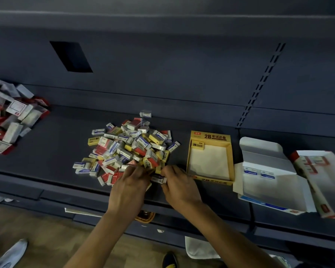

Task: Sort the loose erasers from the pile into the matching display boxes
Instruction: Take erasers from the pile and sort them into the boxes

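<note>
A dark shelf (46, 151) runs across the whole view, with its slotted back panel rising behind it. The pile of loose erasers (128, 147) lies at the middle of the shelf, a mix of yellow, red and blue-and-white wrappers heaped over one another. Far to the left, well apart from it, is a heap of red and white cartons (10, 117). To the right of the pile stand three open display boxes in a row. The white and blue display box (269, 171) has its lid folded back. The red and white display box (327, 171) is at the far right, cut off by the frame edge. The yellow display box (209, 136) is just beside the pile. Both hands are at the near edge of the pile. The left hand (130, 182) lies palm down with its fingers curled into the erasers, and the right hand (180, 186) is just beside it, fingers bent toward a yellow wrapper. Blur and hidden fingertips leave it unclear whether either hand grasps anything. Two blue erasers (250, 171) lie side by side in the white and blue box. One yellow eraser (198, 145) sits in the back left corner of the yellow box. A lone eraser (145, 114) lies just behind the pile.
</note>
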`<state>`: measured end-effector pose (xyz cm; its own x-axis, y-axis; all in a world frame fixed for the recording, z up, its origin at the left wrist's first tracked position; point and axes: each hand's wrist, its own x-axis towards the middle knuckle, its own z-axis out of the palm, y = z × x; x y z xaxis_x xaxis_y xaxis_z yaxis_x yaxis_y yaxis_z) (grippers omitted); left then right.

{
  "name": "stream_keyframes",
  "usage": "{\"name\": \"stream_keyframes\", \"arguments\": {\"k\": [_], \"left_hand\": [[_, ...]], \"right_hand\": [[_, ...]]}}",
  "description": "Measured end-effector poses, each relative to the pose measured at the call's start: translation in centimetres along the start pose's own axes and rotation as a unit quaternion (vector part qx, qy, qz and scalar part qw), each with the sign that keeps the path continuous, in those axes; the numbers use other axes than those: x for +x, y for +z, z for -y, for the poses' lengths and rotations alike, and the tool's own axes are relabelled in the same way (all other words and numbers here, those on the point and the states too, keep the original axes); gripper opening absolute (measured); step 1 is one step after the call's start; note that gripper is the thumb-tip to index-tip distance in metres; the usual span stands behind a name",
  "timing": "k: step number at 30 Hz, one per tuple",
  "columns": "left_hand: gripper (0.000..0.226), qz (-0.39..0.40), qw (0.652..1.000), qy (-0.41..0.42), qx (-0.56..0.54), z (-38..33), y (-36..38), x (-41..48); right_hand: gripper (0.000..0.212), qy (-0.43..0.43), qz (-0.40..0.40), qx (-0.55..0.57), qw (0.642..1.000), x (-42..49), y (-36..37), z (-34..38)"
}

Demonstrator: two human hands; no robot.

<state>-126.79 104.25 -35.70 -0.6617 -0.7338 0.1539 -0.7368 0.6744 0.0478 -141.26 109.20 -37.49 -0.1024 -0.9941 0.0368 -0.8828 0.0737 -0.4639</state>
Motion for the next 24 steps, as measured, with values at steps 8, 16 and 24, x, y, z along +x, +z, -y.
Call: {"name": "stream_keyframes", "arguments": {"k": [8,16,24], "left_hand": [[0.031,0.004,0.999,0.003,-0.038,0.1,0.3,0.1],[0.028,0.031,0.999,-0.03,-0.011,-0.3,1.1,0.2],[0.04,0.018,0.999,-0.021,-0.021,-1.0,0.4,0.5]], "right_hand": [[0.042,-0.005,0.071,-0.004,0.997,-0.7,-0.8,0.3],[0.042,-0.019,0.11,-0.001,0.994,-0.8,-2.2,-0.4],[0.031,0.0,0.065,0.018,0.998,-1.0,-2.2,-0.8]]}}
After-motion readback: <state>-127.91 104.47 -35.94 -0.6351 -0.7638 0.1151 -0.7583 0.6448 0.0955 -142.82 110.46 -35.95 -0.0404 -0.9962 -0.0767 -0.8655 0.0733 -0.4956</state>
